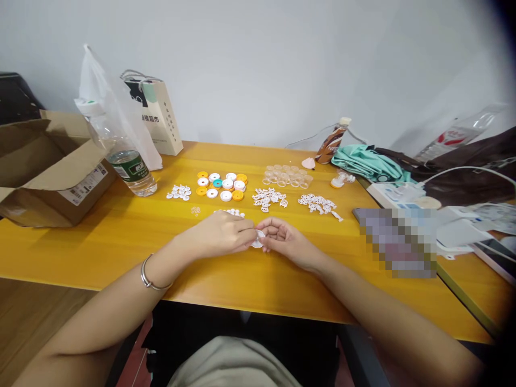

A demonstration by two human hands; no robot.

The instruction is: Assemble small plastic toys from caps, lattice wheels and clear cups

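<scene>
Close above the table, my left hand and my right hand meet with fingers closed on a small white round plastic part. My fingers cover much of it. Just beyond my left hand lie small white pieces, partly hidden by it, and tiny clear rings. Further back are orange, white and teal round rings in rows. White spoked pieces and white cut-out pieces lie in heaps beyond my right hand.
Clear cups, white knobbed pieces, and a pink cone sit further back. Left stand a cardboard box, water bottle and paper bag. Right are a brown bottle, teal cloth and power strip.
</scene>
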